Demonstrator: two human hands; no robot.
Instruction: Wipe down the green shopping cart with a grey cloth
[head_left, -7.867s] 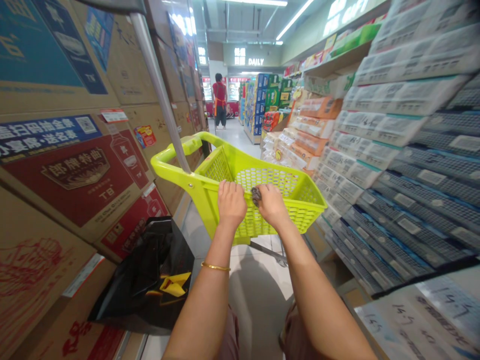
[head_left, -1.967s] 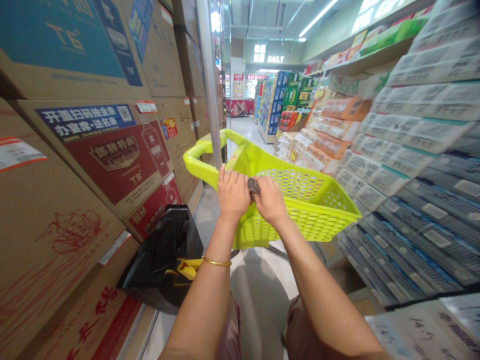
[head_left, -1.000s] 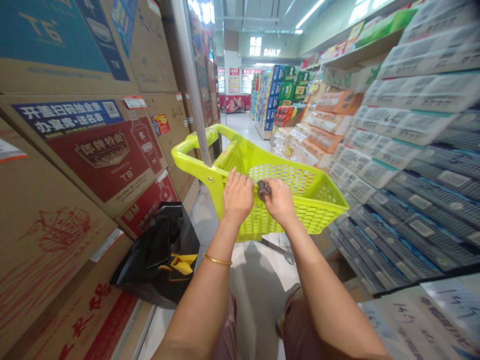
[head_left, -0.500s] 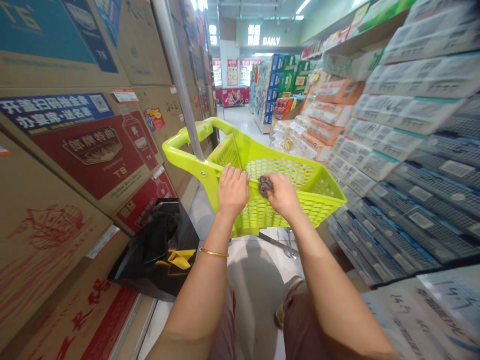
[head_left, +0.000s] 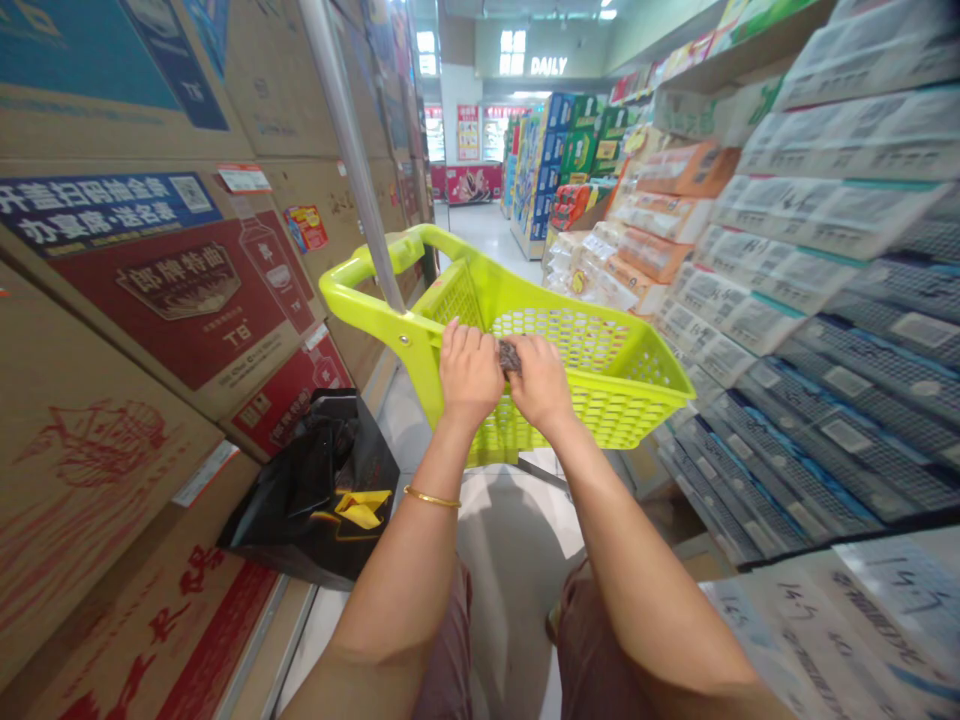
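Observation:
A lime-green shopping cart (head_left: 634, 405) with a perforated basket stands in front of me. My left hand (head_left: 471, 372) is closed over its near rim, close to the handle end. Right beside it, my right hand (head_left: 541, 382) presses a crumpled dark grey cloth (head_left: 510, 356) against the same rim. The two hands nearly touch, with the cloth showing between them. Most of the cloth is hidden under the right fingers. A gold bracelet (head_left: 432, 497) circles my left wrist.
A metal pole (head_left: 352, 150) rises in front of the cart's handle. Stacked cartons (head_left: 180, 300) line the left side, with a black bag (head_left: 322, 500) on the floor beside them. Packs of paper goods (head_left: 810, 380) are piled on the right. An aisle (head_left: 484, 232) runs ahead.
My right hand has slid left along the rim with the cloth, up against my left hand. The left hand stays on the rim. The view has shifted slightly.

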